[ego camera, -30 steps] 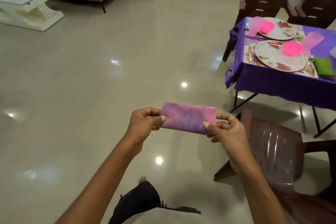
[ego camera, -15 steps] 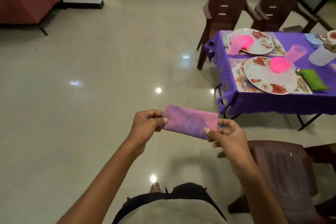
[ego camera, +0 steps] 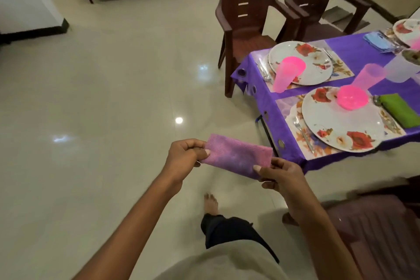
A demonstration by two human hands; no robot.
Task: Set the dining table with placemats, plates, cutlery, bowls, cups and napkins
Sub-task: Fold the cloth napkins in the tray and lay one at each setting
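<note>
Glossy tile floor (ego camera: 102, 98). Fuzzy pink rectangular napkin (ego camera: 238, 158), long axis left-right, right end lower; left hand (ego camera: 184, 157) and right hand (ego camera: 281, 174) pinch its ends.

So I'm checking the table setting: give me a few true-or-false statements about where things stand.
1. Both hands, left and right, hold the purple napkin. True.
2. The napkin lies on the table. False: it is held above the floor, short of the table.
3. A green napkin lies beside the near plate. True.
4. The far plate has a napkin beside it. False: none shows there.
5. A pink bowl sits on the near plate. True.
</note>
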